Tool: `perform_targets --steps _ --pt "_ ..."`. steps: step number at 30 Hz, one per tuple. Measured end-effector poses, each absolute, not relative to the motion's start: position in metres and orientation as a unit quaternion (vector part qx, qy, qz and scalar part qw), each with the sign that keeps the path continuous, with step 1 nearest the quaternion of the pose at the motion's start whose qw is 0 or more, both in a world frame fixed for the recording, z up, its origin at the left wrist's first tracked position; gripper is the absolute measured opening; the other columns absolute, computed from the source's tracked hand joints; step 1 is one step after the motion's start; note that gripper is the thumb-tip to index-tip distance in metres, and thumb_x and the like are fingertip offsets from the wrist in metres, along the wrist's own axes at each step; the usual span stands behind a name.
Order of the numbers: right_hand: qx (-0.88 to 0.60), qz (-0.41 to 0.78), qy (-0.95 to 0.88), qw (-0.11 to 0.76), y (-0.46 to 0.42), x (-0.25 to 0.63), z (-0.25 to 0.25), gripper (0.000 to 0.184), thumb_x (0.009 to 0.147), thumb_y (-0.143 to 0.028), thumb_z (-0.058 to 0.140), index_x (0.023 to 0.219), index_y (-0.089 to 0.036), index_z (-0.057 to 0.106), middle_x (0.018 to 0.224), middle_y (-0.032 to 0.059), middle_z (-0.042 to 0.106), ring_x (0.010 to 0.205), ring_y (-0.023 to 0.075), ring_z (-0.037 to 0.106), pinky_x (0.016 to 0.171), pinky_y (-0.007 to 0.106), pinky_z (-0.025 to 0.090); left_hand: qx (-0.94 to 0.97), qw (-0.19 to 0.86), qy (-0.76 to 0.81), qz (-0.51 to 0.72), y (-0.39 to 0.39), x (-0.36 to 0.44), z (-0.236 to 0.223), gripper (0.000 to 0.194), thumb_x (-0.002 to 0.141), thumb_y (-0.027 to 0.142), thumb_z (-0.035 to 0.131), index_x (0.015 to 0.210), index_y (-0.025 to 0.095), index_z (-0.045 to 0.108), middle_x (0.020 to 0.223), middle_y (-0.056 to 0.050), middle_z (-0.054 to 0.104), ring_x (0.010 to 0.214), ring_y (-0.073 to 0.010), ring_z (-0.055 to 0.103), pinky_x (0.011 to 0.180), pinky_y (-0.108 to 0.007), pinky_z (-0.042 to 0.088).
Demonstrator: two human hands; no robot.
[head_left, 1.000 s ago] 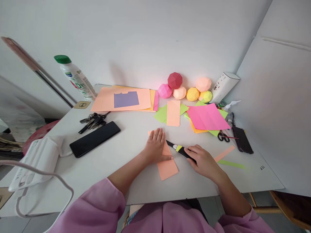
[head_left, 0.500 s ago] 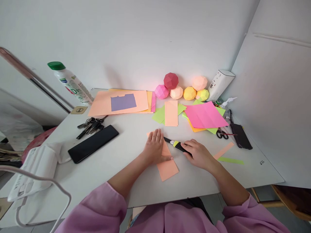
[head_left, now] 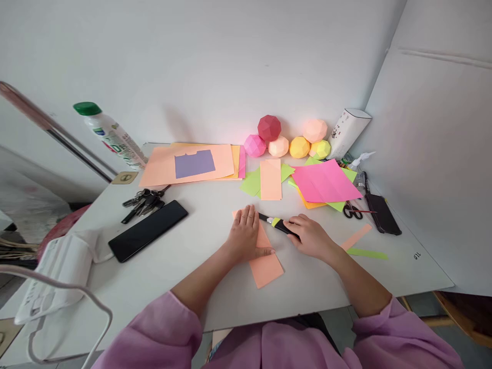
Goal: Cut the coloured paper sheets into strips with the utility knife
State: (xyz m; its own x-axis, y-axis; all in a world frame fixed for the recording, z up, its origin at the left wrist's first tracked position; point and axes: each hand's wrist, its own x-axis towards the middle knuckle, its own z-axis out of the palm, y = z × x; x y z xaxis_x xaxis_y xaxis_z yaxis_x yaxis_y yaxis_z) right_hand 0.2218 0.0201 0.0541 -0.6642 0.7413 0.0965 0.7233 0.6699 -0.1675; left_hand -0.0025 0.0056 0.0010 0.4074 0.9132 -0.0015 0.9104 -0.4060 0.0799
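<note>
One peach sheet (head_left: 266,270) lies under outstretched left fingers (head_left: 250,217); right fingers (head_left: 298,221) grip a cutter (head_left: 275,222).

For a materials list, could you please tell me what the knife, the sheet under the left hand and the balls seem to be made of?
Knife: probably plastic, finish unclear, by its black body and yellow band; the dark blade may be metal.
Sheet: matte paper or thin card, by its crisp edges.
Balls: likely matte card, by their faceted look.

Left hand (head_left: 243,238) flat, right hand (head_left: 312,237) curled
</note>
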Motion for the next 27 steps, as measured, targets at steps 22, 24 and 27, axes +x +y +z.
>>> perform_targets --steps 22,24,27 --pt "-0.416 0.041 -0.905 0.079 0.028 0.208 0.046 0.036 0.085 -0.016 0.051 0.119 -0.015 0.061 0.106 0.0118 0.064 0.094 0.0247 0.054 0.078 0.038 0.051 0.838 0.019 0.543 0.049 0.007 -0.002 -0.006 0.113 0.07 0.083 0.028 0.142 -0.005 0.025 0.151 -0.028 0.017 0.142 -0.0381 0.01 0.113 -0.05 0.006" --pt "-0.421 0.042 -0.903 0.076 0.027 0.205 0.045 0.037 0.085 -0.015 0.051 0.12 -0.014 0.06 0.106 0.0121 0.064 0.094 0.0245 0.054 0.079 0.037 0.051 0.837 0.021 0.544 0.045 0.007 -0.002 -0.005 0.115 0.069 0.083 0.029 0.141 -0.006 0.026 0.151 -0.028 0.016 0.142 -0.0379 0.01 0.113 -0.049 0.006" --pt "-0.423 0.046 -0.902 0.075 0.027 0.2 0.044 0.038 0.085 -0.015 0.051 0.121 -0.011 0.059 0.107 0.0131 0.064 0.095 0.0244 0.053 0.08 0.037 0.051 0.835 0.015 0.548 0.051 0.007 -0.002 -0.004 0.113 0.07 0.083 0.028 0.142 -0.004 0.027 0.152 -0.026 0.018 0.142 -0.0366 0.012 0.113 -0.047 0.007"
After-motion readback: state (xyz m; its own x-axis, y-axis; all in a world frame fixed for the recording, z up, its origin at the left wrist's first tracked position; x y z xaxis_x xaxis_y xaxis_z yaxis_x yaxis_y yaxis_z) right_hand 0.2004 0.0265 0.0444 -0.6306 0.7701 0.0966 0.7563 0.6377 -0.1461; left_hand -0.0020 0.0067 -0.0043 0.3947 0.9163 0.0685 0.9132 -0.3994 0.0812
